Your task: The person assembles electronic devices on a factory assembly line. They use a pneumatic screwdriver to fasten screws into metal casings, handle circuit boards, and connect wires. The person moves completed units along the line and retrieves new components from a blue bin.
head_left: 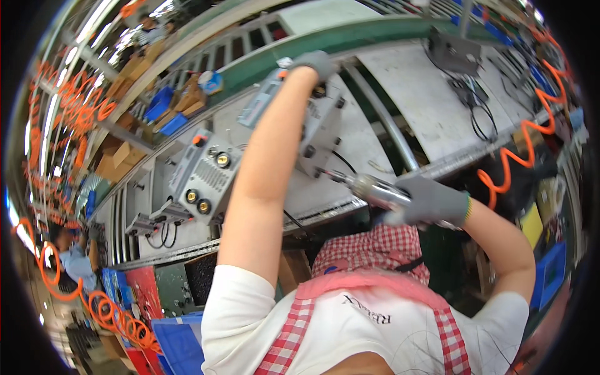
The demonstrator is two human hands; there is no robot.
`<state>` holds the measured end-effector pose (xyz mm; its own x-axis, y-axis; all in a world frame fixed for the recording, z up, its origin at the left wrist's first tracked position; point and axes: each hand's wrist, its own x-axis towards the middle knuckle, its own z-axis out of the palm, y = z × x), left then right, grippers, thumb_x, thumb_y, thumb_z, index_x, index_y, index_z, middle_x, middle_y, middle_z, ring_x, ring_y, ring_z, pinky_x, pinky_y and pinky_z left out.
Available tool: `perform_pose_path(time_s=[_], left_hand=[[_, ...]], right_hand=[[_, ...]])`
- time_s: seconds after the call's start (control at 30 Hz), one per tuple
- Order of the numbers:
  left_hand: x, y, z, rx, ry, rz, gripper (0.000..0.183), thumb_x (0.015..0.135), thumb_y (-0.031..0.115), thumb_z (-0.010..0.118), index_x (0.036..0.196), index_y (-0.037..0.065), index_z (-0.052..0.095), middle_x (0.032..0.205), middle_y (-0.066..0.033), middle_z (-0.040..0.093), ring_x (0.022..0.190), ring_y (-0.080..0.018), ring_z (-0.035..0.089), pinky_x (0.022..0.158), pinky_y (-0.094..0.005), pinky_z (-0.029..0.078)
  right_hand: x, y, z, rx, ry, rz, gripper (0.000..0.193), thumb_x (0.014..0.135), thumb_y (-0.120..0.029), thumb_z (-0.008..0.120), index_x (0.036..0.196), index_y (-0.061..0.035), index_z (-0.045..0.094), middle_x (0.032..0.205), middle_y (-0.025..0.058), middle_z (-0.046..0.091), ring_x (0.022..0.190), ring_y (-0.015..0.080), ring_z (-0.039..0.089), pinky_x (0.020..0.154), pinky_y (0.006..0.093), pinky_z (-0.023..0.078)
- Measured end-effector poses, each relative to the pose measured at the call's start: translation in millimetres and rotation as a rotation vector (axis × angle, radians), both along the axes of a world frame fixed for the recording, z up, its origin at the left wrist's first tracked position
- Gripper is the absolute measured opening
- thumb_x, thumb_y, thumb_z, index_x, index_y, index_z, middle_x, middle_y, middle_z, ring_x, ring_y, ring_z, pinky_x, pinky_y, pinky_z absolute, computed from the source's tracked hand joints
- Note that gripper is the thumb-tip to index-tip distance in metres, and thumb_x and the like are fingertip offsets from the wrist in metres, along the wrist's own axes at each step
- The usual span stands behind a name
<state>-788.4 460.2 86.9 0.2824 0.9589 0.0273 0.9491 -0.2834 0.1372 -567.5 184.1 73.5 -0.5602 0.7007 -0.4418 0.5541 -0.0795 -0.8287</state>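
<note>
My left arm stretches across the line, and my left hand [315, 65], in a grey glove, is at the far end of a grey metal box-shaped machine [328, 128]. Its fingers are mostly hidden. In my gloved right hand [426, 200] is a silver air screwdriver [378, 190], gripped around its body. The tool lies almost level, its tip at the near lower corner of the machine, by a dark foot. Whether the tip touches a screw is too small to tell. My left forearm covers part of the machine and its blue-grey panel [256, 103].
To the left stands a similar machine [209, 175] with brass sockets and an orange switch. Beyond it are open metal frames with black cables [165, 231]. A steel roller [390, 128] crosses the line. An orange coiled hose [525, 159] hangs at right; a dark part [455, 53] lies far right.
</note>
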Motion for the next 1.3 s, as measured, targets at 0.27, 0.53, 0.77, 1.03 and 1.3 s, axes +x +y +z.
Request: perform_pose_path(time_s=[0.27,0.53,0.77,1.03,1.3], left_hand=[[-3,-27,12,-0.082,-0.047,0.083,0.038,0.081,0.03,0.058,0.11,0.008,0.07,0.116,-0.0166,0.065,0.107,-0.0318,0.064,0.089,-0.0414,0.05],[21,-21,6,-0.059,-0.091,0.007,0.038,0.075,0.019,0.056,0.109,0.009,0.071,0.115,-0.0147,0.067,0.106,-0.0287,0.065,0.086,-0.0432,0.051],[-4,-32,14,-0.085,-0.068,0.067,0.034,0.077,0.02,0.059,0.107,0.009,0.071,0.109,-0.0115,0.069,0.1,-0.0277,0.067,0.082,-0.0436,0.052],[0,-26,8,-0.072,-0.072,0.05,0.033,0.079,0.024,0.059,0.106,0.009,0.072,0.108,-0.0124,0.069,0.099,-0.0287,0.067,0.082,-0.043,0.052],[-8,-51,32,0.362,-0.007,0.022,0.031,0.085,0.032,0.056,0.097,0.009,0.073,0.096,-0.0136,0.07,0.091,-0.0316,0.067,0.079,-0.0436,0.052]], right_hand=[[74,35,30,-0.092,-0.704,0.282,0.039,0.075,-0.031,0.068,0.103,-0.0035,0.066,0.075,0.0042,0.066,0.056,0.0135,0.06,0.054,0.0292,0.05],[174,108,-100,-0.167,-1.132,0.27,0.038,0.096,-0.032,0.047,0.102,0.0018,0.065,0.098,0.0147,0.068,0.068,0.0246,0.069,0.061,0.0361,0.06],[169,150,-144,-0.138,-1.318,0.305,0.04,0.09,-0.035,0.053,0.103,-0.0003,0.067,0.104,0.0155,0.069,0.084,0.028,0.068,0.077,0.0393,0.056],[194,163,-169,-0.062,-1.365,0.391,0.041,0.087,-0.036,0.054,0.103,-0.0011,0.068,0.106,0.017,0.068,0.091,0.0315,0.067,0.083,0.0403,0.054],[209,176,-178,0.276,-1.338,0.507,0.043,0.082,-0.039,0.057,0.101,-0.0027,0.069,0.109,0.019,0.067,0.097,0.0345,0.066,0.089,0.0415,0.051]])
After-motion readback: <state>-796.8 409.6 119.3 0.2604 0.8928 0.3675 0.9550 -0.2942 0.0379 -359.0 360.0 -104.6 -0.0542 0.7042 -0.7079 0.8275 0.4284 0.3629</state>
